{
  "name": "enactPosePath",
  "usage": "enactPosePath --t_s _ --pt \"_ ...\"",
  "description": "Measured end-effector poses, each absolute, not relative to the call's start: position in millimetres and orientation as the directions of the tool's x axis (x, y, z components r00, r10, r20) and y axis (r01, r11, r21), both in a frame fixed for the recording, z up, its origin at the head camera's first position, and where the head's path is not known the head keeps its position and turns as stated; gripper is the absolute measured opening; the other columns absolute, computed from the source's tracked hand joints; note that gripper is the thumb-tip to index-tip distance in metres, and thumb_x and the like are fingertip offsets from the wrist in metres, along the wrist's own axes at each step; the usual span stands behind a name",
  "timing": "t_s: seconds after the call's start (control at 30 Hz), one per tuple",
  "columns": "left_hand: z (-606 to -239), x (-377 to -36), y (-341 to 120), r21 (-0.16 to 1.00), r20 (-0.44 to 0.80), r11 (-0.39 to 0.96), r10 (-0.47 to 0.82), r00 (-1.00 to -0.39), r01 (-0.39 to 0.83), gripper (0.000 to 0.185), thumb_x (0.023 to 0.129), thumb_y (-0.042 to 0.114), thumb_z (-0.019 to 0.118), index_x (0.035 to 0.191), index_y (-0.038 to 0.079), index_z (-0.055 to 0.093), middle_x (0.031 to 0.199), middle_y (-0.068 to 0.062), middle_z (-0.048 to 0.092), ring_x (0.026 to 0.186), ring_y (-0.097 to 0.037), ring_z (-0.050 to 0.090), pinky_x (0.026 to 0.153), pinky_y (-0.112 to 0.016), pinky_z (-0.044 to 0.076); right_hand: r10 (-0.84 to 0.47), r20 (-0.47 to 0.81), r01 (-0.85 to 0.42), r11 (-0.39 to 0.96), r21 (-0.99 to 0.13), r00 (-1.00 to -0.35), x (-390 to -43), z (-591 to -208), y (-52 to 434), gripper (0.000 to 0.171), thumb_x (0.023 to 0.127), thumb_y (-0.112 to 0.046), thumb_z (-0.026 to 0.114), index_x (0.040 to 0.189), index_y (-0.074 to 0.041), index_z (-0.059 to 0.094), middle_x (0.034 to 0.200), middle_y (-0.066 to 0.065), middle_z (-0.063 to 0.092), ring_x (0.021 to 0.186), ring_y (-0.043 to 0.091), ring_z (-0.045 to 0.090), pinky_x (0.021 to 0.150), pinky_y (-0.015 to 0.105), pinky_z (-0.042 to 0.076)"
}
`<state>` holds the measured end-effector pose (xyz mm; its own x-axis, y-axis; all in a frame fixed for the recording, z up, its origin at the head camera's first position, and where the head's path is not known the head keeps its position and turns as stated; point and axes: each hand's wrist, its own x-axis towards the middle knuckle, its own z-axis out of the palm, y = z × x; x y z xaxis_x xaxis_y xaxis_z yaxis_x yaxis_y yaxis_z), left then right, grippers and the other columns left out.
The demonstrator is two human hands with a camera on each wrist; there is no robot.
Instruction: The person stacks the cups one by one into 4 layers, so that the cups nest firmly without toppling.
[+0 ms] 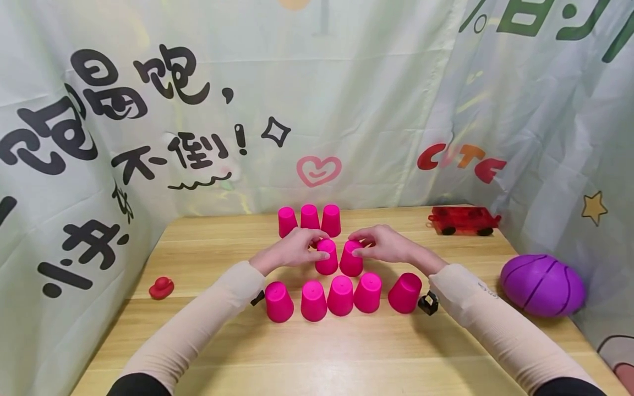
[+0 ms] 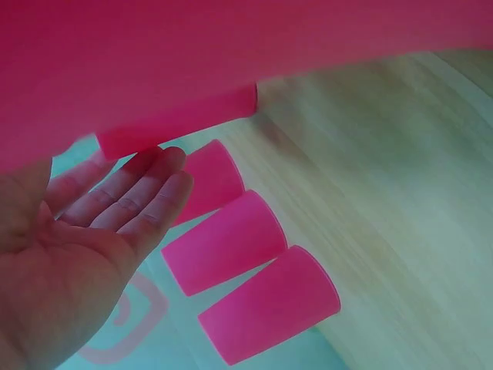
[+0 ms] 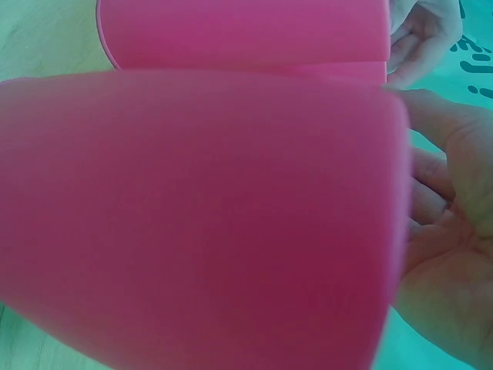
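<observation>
Wooden table [image 1: 208, 352] under printed cloth backdrop [image 1: 376, 110]; both hands gripping pink cups [image 1: 339, 258].

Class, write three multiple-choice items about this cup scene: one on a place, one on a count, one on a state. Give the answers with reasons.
1. Where does the purple ball lie?
A. on the table's right side
B. beside the red duck
C. behind the far cups

2. How many pink cups stand in the near row?
A. three
B. five
C. seven

3. How do the cups stand?
A. mouth up
B. on their sides
C. upside down

Answers:
1 A: it rests near the right edge of the table.
2 B: five cups line up nearest the camera.
3 C: closed bases face up, as on the two middle cups that the left hand and right hand grip.
</observation>
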<state>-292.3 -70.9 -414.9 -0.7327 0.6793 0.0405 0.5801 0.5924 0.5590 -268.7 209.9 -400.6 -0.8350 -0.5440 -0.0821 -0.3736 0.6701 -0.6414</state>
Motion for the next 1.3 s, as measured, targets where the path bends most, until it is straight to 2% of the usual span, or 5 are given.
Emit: enactPosePath --t_s 0.3,0.5,0.7,0.87,1.3 --pt "-412 -290 -76 0.567 0.019 0.622 0.646 -0.763 0.540 0.048 0.093 0.030 0.082 0.134 0.009 0.069 0.097 0.001 0.071 0.084 -0.014 0.061 0.074 -0.024 0.055 -0.545 -0.090 -0.372 0.673 -0.639 -0.833 -268 -400 208 0.054 0.093 -0.025 0.081 0.141 -0.003 0.066 0.129 0.011 0.074 0.113 0.026 0.071 0.097 0.043 0.062" --pt "-413 -289 -77 0.579 0.005 0.623 0.642 -0.767 0.526 0.047 0.093 0.029 0.082 0.134 0.009 0.070 0.095 0.002 0.070 0.081 -0.013 0.061 0.070 -0.024 0.055 -0.566 -0.079 -0.417 0.687 -0.595 -0.821 -273 -393 207 0.056 0.091 -0.023 0.083 0.138 0.000 0.066 0.121 0.010 0.076 0.109 0.025 0.071 0.096 0.043 0.061" --pt "-412 -288 -77 0.565 0.025 0.617 0.650 -0.759 0.547 0.045 0.093 0.029 0.082 0.131 0.008 0.071 0.091 0.001 0.070 0.076 -0.012 0.059 0.068 -0.022 0.052 -0.535 -0.038 -0.427 0.714 -0.554 -0.844 -290 -381 210 0.053 0.091 -0.022 0.082 0.137 0.001 0.066 0.118 0.012 0.076 0.107 0.027 0.070 0.093 0.044 0.061" --pt "-411 -287 -76 0.570 0.007 0.628 0.642 -0.767 0.531 0.045 0.093 0.028 0.083 0.132 0.008 0.071 0.093 0.000 0.071 0.081 -0.014 0.060 0.070 -0.022 0.053 -0.501 -0.009 -0.427 0.747 -0.509 -0.865 -307 -381 213 0.054 0.092 -0.021 0.081 0.137 0.003 0.066 0.119 0.017 0.077 0.110 0.032 0.072 0.095 0.047 0.060" --pt "-410 -289 -76 0.564 0.000 0.629 0.648 -0.762 0.535 0.046 0.093 0.029 0.083 0.132 0.007 0.072 0.088 0.001 0.070 0.079 -0.014 0.061 0.070 -0.023 0.053 -0.455 0.027 -0.406 0.763 -0.503 -0.890 -343 -389 213 0.047 0.093 -0.016 0.078 0.132 0.008 0.066 0.114 0.022 0.076 0.102 0.033 0.071 0.090 0.046 0.059"
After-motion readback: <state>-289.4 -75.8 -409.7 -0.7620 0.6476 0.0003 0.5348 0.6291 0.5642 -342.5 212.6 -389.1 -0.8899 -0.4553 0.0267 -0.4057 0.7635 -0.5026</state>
